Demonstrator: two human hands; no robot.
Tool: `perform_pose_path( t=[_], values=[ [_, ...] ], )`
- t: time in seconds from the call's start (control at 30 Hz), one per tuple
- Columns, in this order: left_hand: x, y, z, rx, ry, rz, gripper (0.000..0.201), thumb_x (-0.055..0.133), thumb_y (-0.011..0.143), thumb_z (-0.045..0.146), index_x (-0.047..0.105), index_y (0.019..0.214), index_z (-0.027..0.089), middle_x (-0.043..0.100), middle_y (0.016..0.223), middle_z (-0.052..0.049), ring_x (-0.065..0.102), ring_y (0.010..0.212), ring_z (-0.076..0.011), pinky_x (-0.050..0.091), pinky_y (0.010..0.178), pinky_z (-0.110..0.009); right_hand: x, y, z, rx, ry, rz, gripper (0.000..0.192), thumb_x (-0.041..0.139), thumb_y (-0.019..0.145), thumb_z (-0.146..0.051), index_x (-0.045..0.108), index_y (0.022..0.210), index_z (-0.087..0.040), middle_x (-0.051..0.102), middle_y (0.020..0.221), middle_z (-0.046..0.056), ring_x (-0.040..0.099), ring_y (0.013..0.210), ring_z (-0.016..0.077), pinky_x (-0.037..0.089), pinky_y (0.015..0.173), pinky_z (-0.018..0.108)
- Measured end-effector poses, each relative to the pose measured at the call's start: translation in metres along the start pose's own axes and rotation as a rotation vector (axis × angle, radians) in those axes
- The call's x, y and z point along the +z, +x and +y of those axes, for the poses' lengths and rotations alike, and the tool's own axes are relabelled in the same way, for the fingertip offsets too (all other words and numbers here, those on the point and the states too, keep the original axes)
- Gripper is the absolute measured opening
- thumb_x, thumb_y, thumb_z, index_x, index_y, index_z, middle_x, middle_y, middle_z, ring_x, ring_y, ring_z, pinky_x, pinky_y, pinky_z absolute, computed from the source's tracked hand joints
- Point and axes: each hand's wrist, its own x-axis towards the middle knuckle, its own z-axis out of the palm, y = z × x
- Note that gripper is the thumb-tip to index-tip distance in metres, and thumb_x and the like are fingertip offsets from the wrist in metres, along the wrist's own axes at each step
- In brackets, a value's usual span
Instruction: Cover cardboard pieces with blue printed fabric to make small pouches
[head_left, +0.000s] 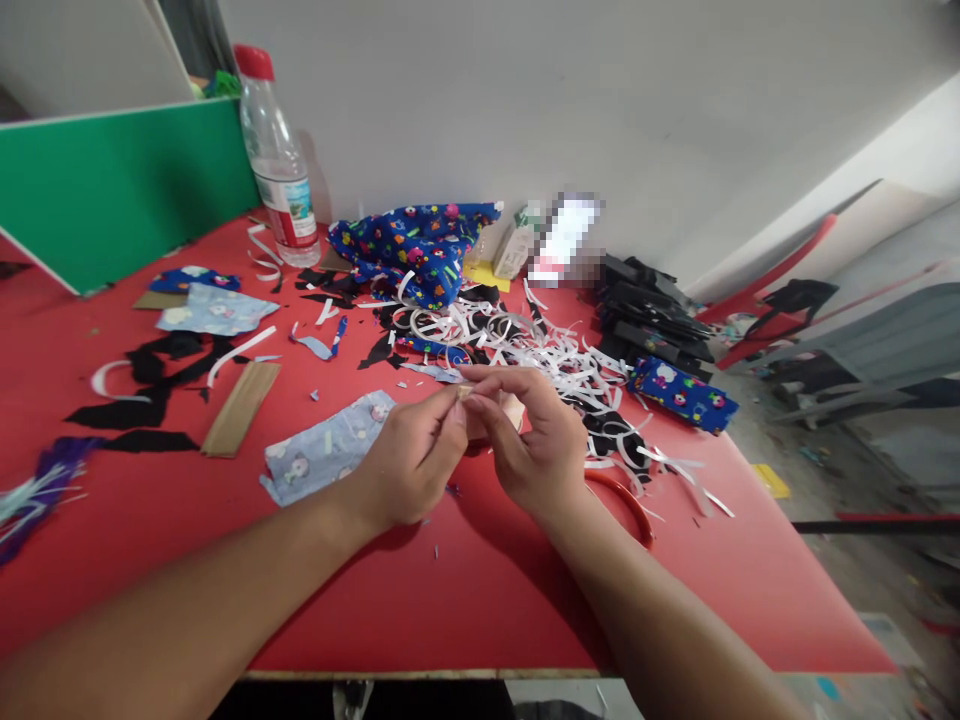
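item: small tan strip (pixel 466 392); we are pinching it between both hands, left hand (pixel 416 455) and right hand (pixel 536 440), fingers (pixel 480 378) clenched on it above the red surface (pixel 465 590), beside the white paper scraps (pixel 525 345).

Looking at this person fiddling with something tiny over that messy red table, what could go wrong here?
1. Both the left hand and right hand pinch a small pale piece at the fingertips; if it slips, it could vanish among the white paper strips just behind.
2. The red hoop lies partly under the right wrist, so an arm movement might nudge it toward the table edge.
3. The water bottle stands upright near the fabric scraps; knocked over, it might wet them if its cap is loose.
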Motion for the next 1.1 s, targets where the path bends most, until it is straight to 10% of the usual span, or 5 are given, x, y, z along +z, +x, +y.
perform_pose_path(
  t=[0.47, 1.1],
  values=[
    [-0.0002, 0.0035, 0.0012, 0.009, 0.093, 0.062, 0.032, 0.04, 0.111, 0.034, 0.056, 0.087, 0.02, 0.064, 0.076, 0.001, 0.057, 0.066, -0.0134, 0.045, 0.062, -0.026, 0.0044, -0.0016, 0.0054, 0.266, 0.355, -0.096, 0.016, 0.062, 0.103, -0.038, 0.06, 0.095, -0.024, 0.078, 0.12, 0.01, 0.074, 0.095, 0.0213, 0.059, 0.077, 0.035],
    [-0.0018, 0.0033, 0.0015, 0.009, 0.136, 0.057, 0.031, 0.04, 0.11, 0.032, 0.056, 0.086, 0.019, 0.062, 0.076, 0.001, 0.055, 0.066, -0.0135, 0.044, 0.062, -0.027, 0.0031, -0.0023, 0.0079, 0.206, 0.227, -0.107, 0.013, 0.06, 0.105, -0.036, 0.062, 0.097, -0.026, 0.078, 0.12, 0.008, 0.072, 0.105, 0.0253, 0.057, 0.086, 0.042]
  ],
)
